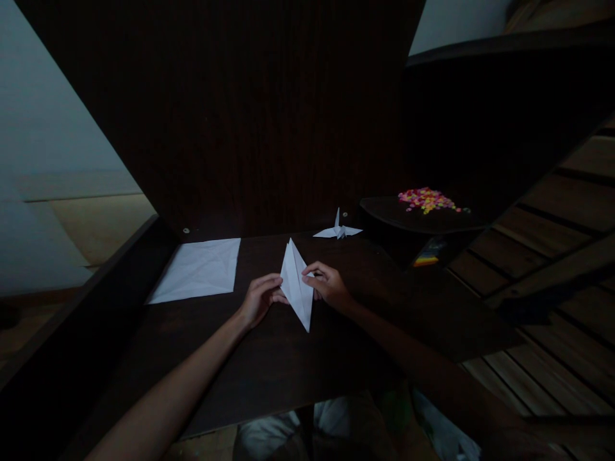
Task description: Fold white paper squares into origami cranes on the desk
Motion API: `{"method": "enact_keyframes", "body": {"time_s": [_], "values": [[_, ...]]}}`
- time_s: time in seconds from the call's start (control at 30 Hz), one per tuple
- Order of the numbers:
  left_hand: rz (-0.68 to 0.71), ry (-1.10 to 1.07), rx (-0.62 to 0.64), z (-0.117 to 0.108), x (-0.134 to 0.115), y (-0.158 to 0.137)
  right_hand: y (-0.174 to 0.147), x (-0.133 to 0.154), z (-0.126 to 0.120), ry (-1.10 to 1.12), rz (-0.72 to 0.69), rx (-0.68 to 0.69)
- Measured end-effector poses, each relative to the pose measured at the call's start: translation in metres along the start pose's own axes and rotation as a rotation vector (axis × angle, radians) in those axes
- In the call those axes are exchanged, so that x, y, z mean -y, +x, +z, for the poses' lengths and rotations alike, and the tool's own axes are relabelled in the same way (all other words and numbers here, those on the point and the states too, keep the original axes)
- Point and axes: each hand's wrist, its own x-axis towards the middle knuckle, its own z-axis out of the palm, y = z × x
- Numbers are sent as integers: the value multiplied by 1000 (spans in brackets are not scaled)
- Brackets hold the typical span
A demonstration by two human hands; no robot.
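Note:
A white sheet of paper folded into a long diamond [296, 285] is held up over the dark desk, one point away from me and one toward me. My left hand [261, 298] pinches its left corner between thumb and fingers. On the opposite side my right hand [328, 287] grips the right edge, thumb and forefinger on the front face and other fingers partly hidden behind. Beyond the diamond stands a finished white paper crane [339, 232], near the back panel. To the left lies a creased white square sheet [198, 270].
A rounded low shelf [384, 208] at the right bears a heap of small pink and yellow pieces [427, 200]. Beneath it sits something yellow and orange [426, 261]. A raised side board [91, 288] bounds the desk [250, 365] on the left; wooden slats lie to the right.

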Motion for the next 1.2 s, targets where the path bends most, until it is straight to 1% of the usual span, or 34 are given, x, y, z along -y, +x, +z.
{"method": "enact_keyframes", "body": {"time_s": [0.3, 0.57, 0.83, 1.03, 1.2], "values": [[23, 63, 51, 2, 2, -1, -2, 0, 3, 17, 23, 8], [44, 145, -23, 3, 6, -1, -7, 1, 8, 32, 0, 39], [61, 179, 18, 4, 7, -1, -9, 7, 11, 19, 12, 54], [47, 180, 1, 4, 8, 0, -9, 8, 10, 37, 43, 57], [42, 187, -15, 5, 8, 0, -10, 10, 11, 51, 40, 69]]}}
